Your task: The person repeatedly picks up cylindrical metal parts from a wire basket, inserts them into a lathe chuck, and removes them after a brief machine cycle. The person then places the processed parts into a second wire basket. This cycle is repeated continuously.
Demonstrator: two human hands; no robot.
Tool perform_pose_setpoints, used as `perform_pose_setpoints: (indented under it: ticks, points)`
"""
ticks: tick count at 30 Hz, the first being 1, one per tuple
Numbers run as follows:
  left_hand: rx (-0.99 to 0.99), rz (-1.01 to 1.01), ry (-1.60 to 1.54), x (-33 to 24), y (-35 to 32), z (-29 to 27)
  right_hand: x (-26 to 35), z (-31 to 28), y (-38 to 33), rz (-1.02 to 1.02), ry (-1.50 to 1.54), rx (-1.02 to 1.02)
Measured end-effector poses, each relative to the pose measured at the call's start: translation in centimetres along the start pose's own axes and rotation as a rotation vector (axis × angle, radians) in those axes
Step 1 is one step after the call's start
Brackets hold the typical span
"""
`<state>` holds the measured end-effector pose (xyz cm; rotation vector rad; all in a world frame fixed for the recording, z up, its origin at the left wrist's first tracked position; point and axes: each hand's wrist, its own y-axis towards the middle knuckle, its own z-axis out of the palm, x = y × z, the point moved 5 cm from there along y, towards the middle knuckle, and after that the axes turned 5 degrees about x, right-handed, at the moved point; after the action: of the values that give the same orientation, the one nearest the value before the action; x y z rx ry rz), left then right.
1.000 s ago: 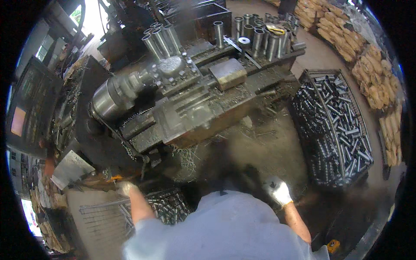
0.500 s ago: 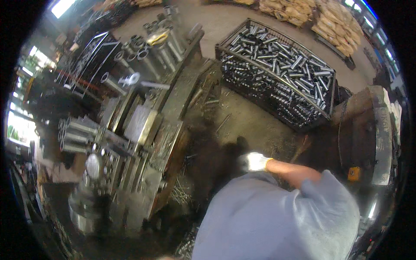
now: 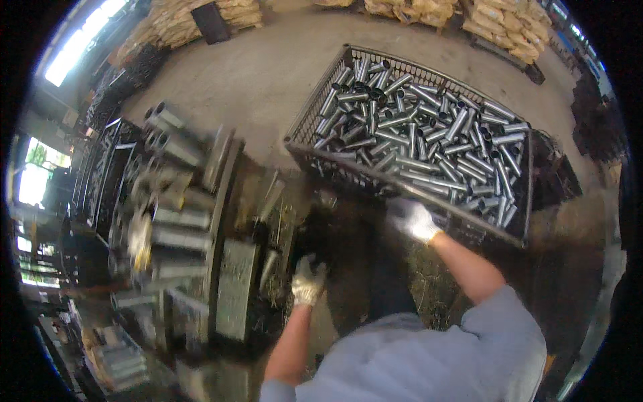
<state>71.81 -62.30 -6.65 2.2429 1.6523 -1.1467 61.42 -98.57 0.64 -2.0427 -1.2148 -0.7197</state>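
My left hand (image 3: 309, 280), in a white work glove, is held up beside the machine bench with its fingers spread and nothing in them. To its right, my right hand (image 3: 416, 221) wears a similar glove and is close to the near side of a dark metal mesh crate (image 3: 303, 149). Its fingers are somewhat blurred but look stretched out, with no object seen in them. Whether it touches the crate I cannot tell. A heap of short shiny metal tubes (image 3: 429, 134) fills the crate, lying in all directions.
On the left stands a bench (image 3: 234, 288) carrying several larger metal tubes (image 3: 181, 228), blurred. Stacked tan sacks (image 3: 506, 27) lie beyond the crate. Concrete floor (image 3: 268, 74) stretches behind it, and a dark rack (image 3: 120, 161) stands at the far left.
My view has turned, so the crate appears nearer and the machine farther left. My left hand has come into view. My right hand has moved up to the crate's near side.
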Motion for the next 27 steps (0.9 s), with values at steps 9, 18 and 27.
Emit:
perform_pose_setpoints:
  ticks: [9, 18, 27]
  points:
    - [-0.145, 0.584, 0.421, -17.4, 40.4, 4.9, -15.5, -11.6, 44.9, 0.378, -0.413, -0.291]
    - [0.003, 0.614, 0.373, -18.3, 44.8, 6.1, -27.5, -9.3, 69.1, 0.563, -0.737, -0.277]
    - [0.058, 0.547, 0.357, -17.8, 44.6, 6.4, -28.5, -14.7, 65.8, 0.512, -0.359, -0.417]
